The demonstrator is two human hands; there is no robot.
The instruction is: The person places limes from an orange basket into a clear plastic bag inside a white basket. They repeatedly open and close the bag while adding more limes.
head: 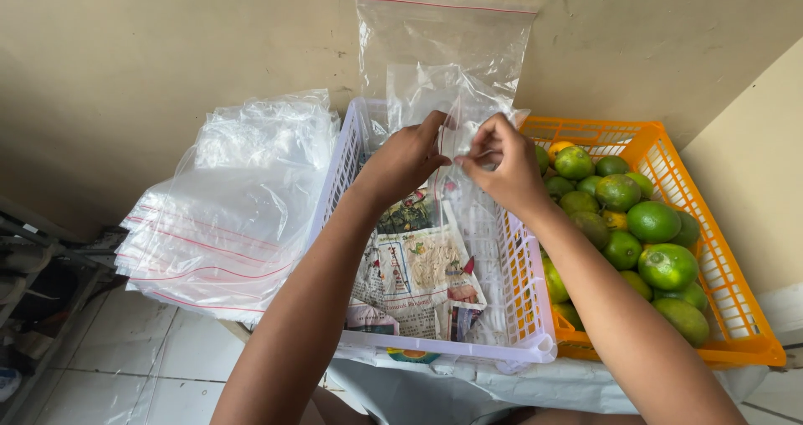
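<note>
A head-mounted view looks down on two bare arms reaching forward over two plastic baskets set against a beige wall.

At the far left, a stack of clear zip bags (222, 224) with thin red seal lines lies spread out flat, just beside the first basket.

Next comes a white plastic basket (452, 345) with slatted sides. Its bottom is lined with a sheet of printed newspaper (418, 266) (colourful pictures, the text too small to make out).

Above this basket, the left hand (406, 157) and the right hand (502, 161) meet, close together. Both are closed in a pinch on the lower edge of one clear zip bag (443, 57), which stands up above the hands against the wall, its red seal line at the top. The left fingers (435, 132) are curled over the plastic; the right fingers (485, 145) are pressed tight on it, thumb against forefinger.

To the right, touching the white basket, sits an orange plastic basket (736, 308), also slatted. It holds a heap of green limes (652, 224), a few of them yellowish.

The baskets rest on a white-covered table (544, 383), and pale tiled floor (109, 358) shows at the lower left.
</note>
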